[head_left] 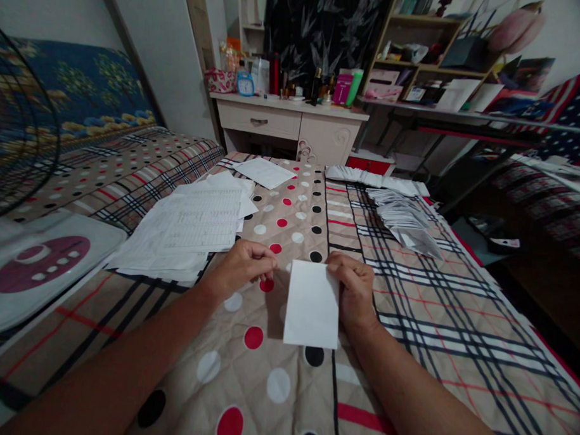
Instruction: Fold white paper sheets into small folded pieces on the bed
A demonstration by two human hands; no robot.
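Observation:
My right hand point(356, 289) grips a blank white piece of paper point(312, 305) by its upper right edge, thumb in front. The paper looks folded into a small upright rectangle and is held just above the bedspread point(278, 385). To its left, apart from it, is my left hand point(248, 265), its fingers curled together with nothing visible in them. Beyond that hand lies a loose pile of white sheets point(189, 223), the top one printed with a table. A single white sheet point(265, 173) lies farther back.
Rows of folded white papers point(402, 215) lie at the right on the bed, with another row point(374, 179) behind. At the left are a white bag point(45, 260) with a pink oval print and a fan guard point(22, 125). A white dresser point(284, 125) stands past the bed.

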